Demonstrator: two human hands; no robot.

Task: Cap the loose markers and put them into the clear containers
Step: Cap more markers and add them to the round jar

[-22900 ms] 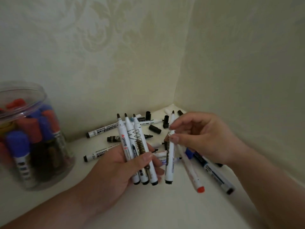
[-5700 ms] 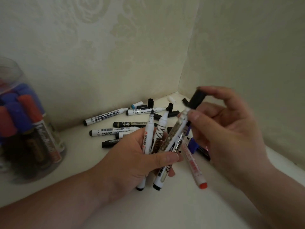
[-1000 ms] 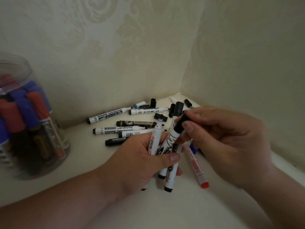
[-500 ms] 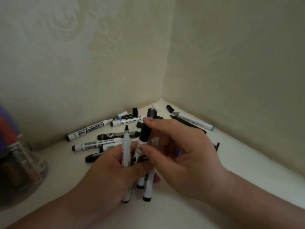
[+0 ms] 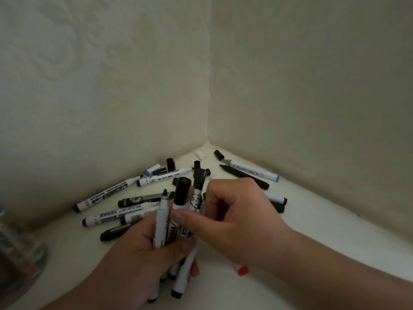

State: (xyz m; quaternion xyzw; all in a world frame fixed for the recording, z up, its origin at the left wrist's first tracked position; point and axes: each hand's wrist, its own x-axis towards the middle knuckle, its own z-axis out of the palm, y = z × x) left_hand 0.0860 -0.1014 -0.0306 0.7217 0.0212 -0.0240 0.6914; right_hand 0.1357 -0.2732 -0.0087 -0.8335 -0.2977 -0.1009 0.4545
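The white marker barrels (image 5: 161,222) gripped in my left hand (image 5: 138,260) are smooth plastic with printed labels; their black cylindrical caps (image 5: 182,191) are plastic with a faint sheen. The cream surface (image 5: 324,215) is smooth and matt. The cream wallpaper (image 5: 100,86) is matt and embossed. The clear container (image 5: 15,253) at the surface's left edge is glossy.

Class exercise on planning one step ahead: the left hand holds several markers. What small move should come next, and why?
Probably the right hand should let go and fetch a loose black cap from the corner. In the bundle of markers gripped by the left hand, two wear caps, but one uncapped marker shows a bare tip.
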